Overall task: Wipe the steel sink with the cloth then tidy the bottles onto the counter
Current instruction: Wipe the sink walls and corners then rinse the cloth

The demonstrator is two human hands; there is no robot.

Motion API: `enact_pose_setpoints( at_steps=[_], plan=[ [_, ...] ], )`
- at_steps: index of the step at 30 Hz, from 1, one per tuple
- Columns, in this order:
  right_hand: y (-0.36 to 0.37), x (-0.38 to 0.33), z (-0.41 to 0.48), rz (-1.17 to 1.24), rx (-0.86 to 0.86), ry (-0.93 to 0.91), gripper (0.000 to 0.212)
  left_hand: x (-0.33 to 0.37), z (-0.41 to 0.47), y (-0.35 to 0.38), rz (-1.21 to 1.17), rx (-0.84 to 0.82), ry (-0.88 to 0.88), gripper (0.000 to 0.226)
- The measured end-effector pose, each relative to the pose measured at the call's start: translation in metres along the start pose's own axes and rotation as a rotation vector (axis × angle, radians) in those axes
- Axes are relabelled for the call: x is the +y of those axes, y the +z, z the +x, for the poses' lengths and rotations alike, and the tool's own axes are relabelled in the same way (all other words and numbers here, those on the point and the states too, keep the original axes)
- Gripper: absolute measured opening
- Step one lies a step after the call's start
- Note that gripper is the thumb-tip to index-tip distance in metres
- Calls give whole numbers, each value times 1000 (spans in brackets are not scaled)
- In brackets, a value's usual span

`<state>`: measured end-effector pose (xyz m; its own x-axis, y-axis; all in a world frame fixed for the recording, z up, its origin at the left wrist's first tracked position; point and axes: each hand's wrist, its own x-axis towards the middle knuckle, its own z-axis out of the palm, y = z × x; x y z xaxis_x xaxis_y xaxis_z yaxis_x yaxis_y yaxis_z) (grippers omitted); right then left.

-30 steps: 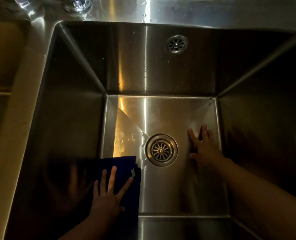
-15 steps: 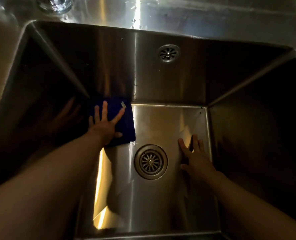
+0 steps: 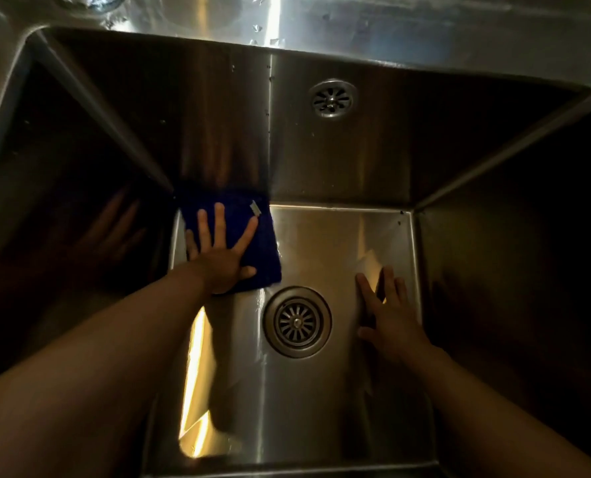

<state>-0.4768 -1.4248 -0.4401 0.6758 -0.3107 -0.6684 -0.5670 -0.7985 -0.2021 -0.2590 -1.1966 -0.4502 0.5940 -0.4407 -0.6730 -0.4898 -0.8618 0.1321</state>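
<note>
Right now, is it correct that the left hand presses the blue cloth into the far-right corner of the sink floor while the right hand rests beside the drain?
Not quite: the head view shows the blue cloth under the left hand in the far-left corner of the sink floor; the right hand does rest beside the drain.

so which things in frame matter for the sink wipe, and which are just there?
In the job:
- blue cloth, pressed flat by the left hand in the floor's far-left corner
- steel sink
- right hand, flat on the sink floor right of the drain strainer

Just there:
- drain strainer
- overflow grille on the back wall

No bottles in view.
</note>
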Motion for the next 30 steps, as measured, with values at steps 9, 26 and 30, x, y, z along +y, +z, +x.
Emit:
enact_pose_setpoints(
  at_steps=[9,26,30],
  plan=[
    [-2,-19,-15,215,406,45,102,150,2,41,-33,62,212,95],
    [-14,-53,76,-271,239,-328,73,-19,-21,48,-75,417,-79,67],
    [-26,-7,70,-234,222,-174,73,-18,-25,44,-63,439,-69,69]
  ],
)
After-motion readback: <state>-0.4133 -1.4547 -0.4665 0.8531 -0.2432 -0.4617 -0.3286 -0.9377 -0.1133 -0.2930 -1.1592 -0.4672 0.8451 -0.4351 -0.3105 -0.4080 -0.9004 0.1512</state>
